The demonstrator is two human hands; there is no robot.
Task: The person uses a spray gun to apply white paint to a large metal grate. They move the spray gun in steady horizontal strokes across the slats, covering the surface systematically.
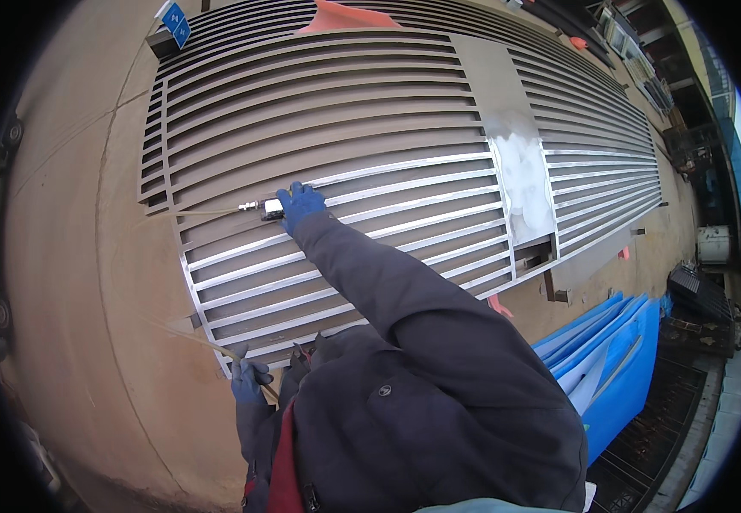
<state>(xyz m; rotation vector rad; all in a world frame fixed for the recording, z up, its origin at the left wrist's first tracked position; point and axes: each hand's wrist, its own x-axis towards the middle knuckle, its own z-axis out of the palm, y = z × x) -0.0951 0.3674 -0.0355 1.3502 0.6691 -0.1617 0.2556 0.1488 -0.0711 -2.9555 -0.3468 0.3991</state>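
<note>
The right hand [302,203], in a blue glove, is clenched around a small silver tool [271,209] with a metal fitting and a thin pale hose [191,211] running off to the left. The tool rests on a slat of the big metal grille [370,111], near its left edge. The grille's near slats look bright and bare; the farther ones are dull grey. The left hand [249,378], also gloved, grips a thin rod [208,342] at the grille's near left corner. Blue sheets [610,359] are stacked off the grille's right end.
</note>
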